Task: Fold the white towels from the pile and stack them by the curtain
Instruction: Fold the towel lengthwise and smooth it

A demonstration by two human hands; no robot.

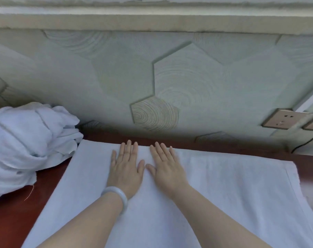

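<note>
A white towel (223,190) lies spread flat across the dark red table (12,219). Its far edge runs along the wall side. My left hand (126,169) rests palm down on the towel near that far edge, fingers straight, with a pale bangle on the wrist. My right hand (167,167) lies flat beside it, fingers straight and slightly spread, thumbs nearly touching. A crumpled pile of white towels (26,145) sits at the left end of the table, touching the spread towel's far left corner. No curtain is in view.
A wall with hexagon-pattern paper (170,77) rises directly behind the table. A wall socket (282,120) sits at the right with a dark cable running below it. Bare table surface shows left of the towel and along the far edge.
</note>
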